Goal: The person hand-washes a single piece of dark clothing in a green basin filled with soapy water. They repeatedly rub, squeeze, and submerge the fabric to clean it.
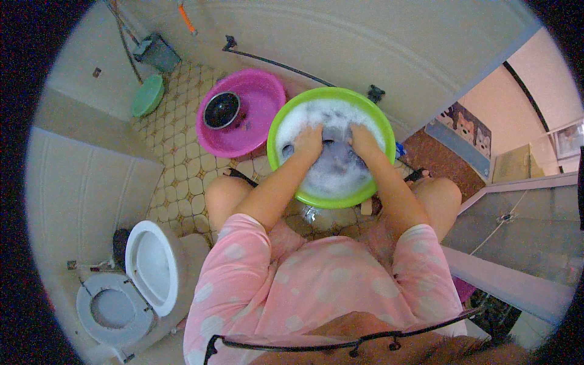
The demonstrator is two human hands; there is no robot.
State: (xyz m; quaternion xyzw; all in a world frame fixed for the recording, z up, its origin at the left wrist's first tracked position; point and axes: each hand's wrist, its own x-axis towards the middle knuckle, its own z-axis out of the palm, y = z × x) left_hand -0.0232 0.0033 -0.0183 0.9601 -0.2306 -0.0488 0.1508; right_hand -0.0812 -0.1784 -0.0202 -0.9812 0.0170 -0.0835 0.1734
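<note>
In front of me stands a lime-green plastic basin (387,137) filled with water and white suds (340,188). A wet greyish cloth (336,135) shows through the foam between my hands. My left hand (310,140) grips the cloth on its left side, knuckles up, with foam hiding some of the fingertips. On the opposite side my right hand (362,139) is closed on the same cloth, its thumb towards the middle. More of the fabric lies under the cloudy water, where its shape cannot be made out.
A pink basin (262,109) with a dark, metal-rimmed bowl (221,110) inside adjoins the green one. A green basin (149,96) and a grey bucket (157,54) are farther left on the tiled floor (175,150). A toilet (114,308) stands lower left; a doorway with a mat (461,137) lies right.
</note>
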